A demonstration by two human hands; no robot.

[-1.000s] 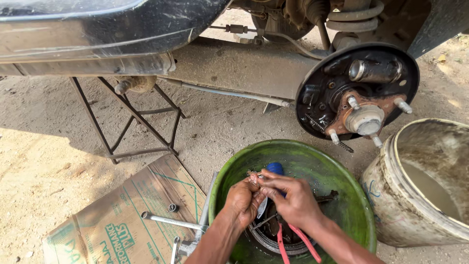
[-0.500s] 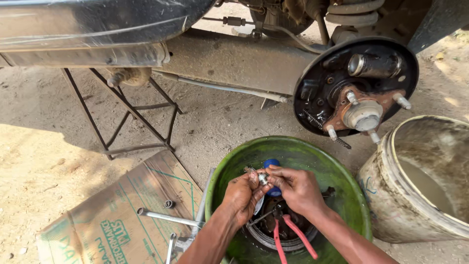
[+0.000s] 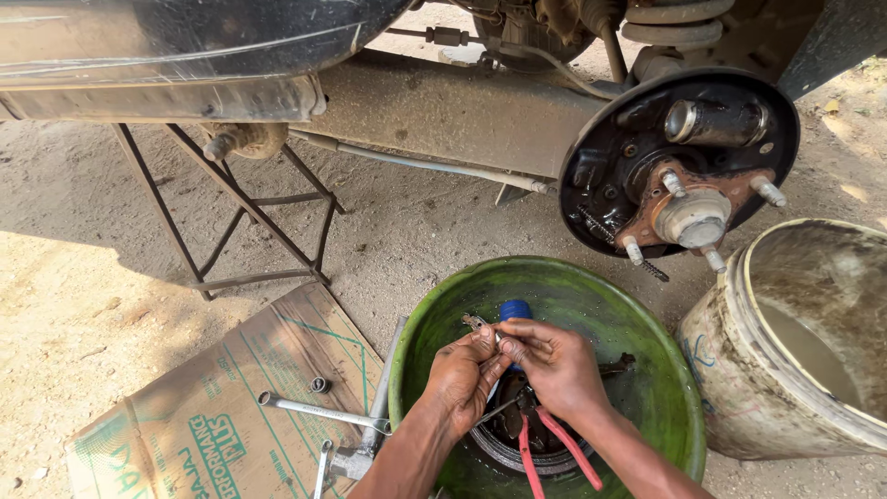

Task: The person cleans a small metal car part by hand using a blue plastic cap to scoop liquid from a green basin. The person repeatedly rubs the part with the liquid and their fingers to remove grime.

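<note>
Looking down, head view: a small metal part is pinched between the fingertips of both hands over the green basin. Left hand and right hand are pressed together, equally near. The part's long axis is seen running up-left, away from the fingers. Red pliers are lying below, a hub well apart.

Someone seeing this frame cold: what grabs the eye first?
Probably the bare wheel hub with its studs on the dark round backing plate, upper right under the propped-up vehicle. Next, the green basin at bottom centre, where the left hand and right hand pinch a small metal part together above red-handled pliers. A dirty bucket stands at the right.
</note>
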